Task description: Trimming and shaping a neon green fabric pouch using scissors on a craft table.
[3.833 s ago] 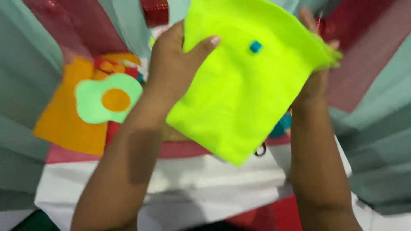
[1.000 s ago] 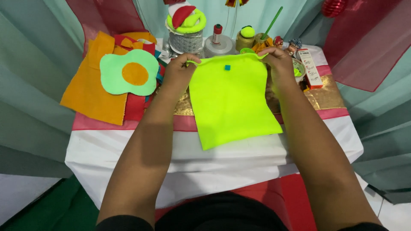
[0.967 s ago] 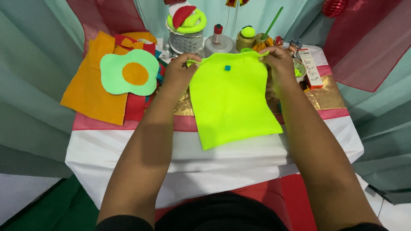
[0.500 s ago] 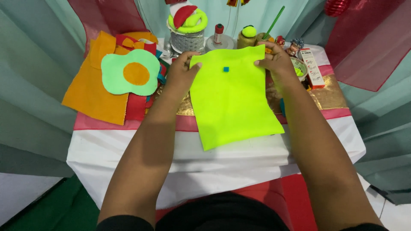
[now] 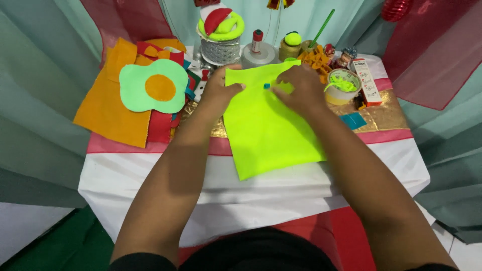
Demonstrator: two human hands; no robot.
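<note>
Head view: the neon yellow felt sheet (image 5: pixel 268 125) is already lying flat, being pinched by the left hand (image 5: pixel 221 93) and pressed by the right hand (image 5: pixel 298 90) near a small blue piece (image 5: pixel 266 86).

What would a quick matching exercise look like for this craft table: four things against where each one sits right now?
Things:
1. neon yellow felt sheet
2. pale green egg-shaped felt
3. teal felt scrap
4. small blue piece

Places:
A. lying on the gold cloth, beyond the right arm
B. on top of the orange felt at the left
C. between the left hand and the right hand, on the sheet
D. flat at the table's middle, under both hands

Pairs: 1-D, 2-B, 3-A, 4-C
</note>
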